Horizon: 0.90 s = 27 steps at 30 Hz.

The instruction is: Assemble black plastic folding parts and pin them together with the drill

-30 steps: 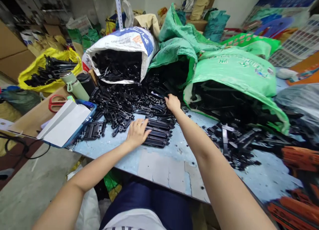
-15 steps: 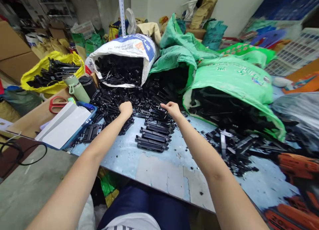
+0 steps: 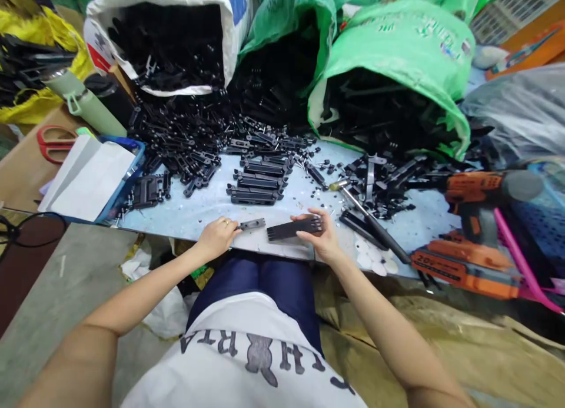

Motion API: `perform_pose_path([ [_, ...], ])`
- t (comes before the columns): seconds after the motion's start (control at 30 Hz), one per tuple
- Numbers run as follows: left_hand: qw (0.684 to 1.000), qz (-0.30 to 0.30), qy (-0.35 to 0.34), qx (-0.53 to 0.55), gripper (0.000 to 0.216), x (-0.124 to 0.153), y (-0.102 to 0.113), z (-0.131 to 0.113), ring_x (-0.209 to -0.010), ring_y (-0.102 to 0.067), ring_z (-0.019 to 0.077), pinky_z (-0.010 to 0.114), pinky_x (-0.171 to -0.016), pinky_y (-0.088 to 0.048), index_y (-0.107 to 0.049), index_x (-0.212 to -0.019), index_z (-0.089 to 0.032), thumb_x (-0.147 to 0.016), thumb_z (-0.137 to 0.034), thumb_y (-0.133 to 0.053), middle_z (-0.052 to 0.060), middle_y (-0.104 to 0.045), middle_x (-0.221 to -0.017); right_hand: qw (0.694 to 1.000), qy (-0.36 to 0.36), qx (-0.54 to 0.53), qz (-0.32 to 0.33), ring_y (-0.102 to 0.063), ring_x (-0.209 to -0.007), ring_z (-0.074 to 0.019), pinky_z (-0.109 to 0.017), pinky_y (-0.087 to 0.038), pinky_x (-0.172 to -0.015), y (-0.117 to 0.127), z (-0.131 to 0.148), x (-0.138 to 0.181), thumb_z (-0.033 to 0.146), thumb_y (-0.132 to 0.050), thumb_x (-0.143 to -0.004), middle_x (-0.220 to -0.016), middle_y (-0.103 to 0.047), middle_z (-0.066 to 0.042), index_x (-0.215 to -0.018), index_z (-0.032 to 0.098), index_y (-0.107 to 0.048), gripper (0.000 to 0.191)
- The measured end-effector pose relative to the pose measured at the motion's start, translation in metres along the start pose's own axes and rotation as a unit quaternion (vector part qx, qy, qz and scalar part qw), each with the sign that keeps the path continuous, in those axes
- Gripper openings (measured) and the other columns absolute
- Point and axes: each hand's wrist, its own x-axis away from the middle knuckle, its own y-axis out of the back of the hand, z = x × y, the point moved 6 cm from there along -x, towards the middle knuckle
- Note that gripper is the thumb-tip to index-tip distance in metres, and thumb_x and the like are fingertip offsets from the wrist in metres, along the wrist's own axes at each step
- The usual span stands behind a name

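Observation:
My left hand (image 3: 217, 238) is closed on a small dark plastic clip piece (image 3: 252, 224), whose free end points right. In my right hand (image 3: 323, 234) is a wider flat black plastic part (image 3: 289, 229) with toothed ends, gripped at its right end. The two parts are close together but apart, over the table's front edge. Just beyond them lies a row of several black plastic assemblies (image 3: 255, 195), stacked side by side. Behind these spreads a heap of small black plastic pieces (image 3: 176, 131).
A white sack (image 3: 227, 19) and a green sack (image 3: 397, 49) of black parts lie open at the back. An orange cordless drill (image 3: 468, 249) and a hammer (image 3: 375, 222) lie right. A blue tray (image 3: 139, 161) with papers, red scissors (image 3: 53, 143) and a green bottle (image 3: 88, 105) are left.
Both hands have come back from the heap to the table's front edge, now holding black parts. The view has tilted down, bringing the drill and hammer fully in sight.

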Motion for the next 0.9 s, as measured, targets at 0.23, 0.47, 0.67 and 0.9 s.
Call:
perform_pose_path([
  [0.23,0.996,0.061,0.06,-0.019,0.033,-0.024,-0.02,-0.028,-0.106,-0.049,0.0291,0.042,-0.083,-0.042,-0.051,-0.115,-0.014,-0.085,-0.028,-0.052,0.015,-0.056,-0.112,0.853,0.18,0.482,0.089,-0.053,-0.108,-0.027,-0.048,-0.039,-0.096,0.012,0.015,0.022,0.045,-0.061,-0.079,-0.107,-0.063,-0.01,-0.105,0.023,-0.06,0.034],
  [0.47,0.956,-0.015,0.099,0.274,0.037,-0.04,-0.007,-0.048,-0.095,-0.059,0.0176,0.032,-0.084,-0.047,-0.046,-0.127,-0.014,-0.094,-0.025,-0.035,0.009,-0.063,-0.103,0.963,0.012,0.261,0.06,-0.061,-0.072,-0.0179,-0.034,-0.053,-0.065,-0.051,0.015,-0.003,0.048,-0.039,-0.09,-0.094,-0.061,-0.007,-0.138,0.026,-0.034,0.053],
  [0.67,0.931,-0.079,0.135,0.329,0.037,-0.041,0.018,-0.059,-0.094,-0.058,0.0176,0.033,-0.085,-0.048,-0.053,-0.125,-0.019,-0.09,-0.027,-0.045,0.008,-0.062,-0.101,0.995,-0.022,0.058,0.078,-0.054,-0.052,-0.0115,-0.028,-0.051,-0.052,-0.062,0.018,-0.008,0.049,-0.045,-0.087,-0.074,-0.058,0.0,-0.137,0.026,-0.039,0.056],
  [0.9,0.911,-0.224,0.159,0.308,0.037,-0.041,0.031,-0.077,-0.095,-0.056,0.016,0.03,-0.084,-0.047,-0.05,-0.127,-0.018,-0.093,-0.027,-0.038,0.01,-0.058,-0.1,0.984,0.086,0.147,0.052,-0.052,-0.056,-0.0102,-0.03,-0.051,-0.06,-0.064,0.042,0.0,0.042,-0.048,-0.087,-0.101,-0.058,-0.004,-0.134,0.031,-0.043,0.049],
])
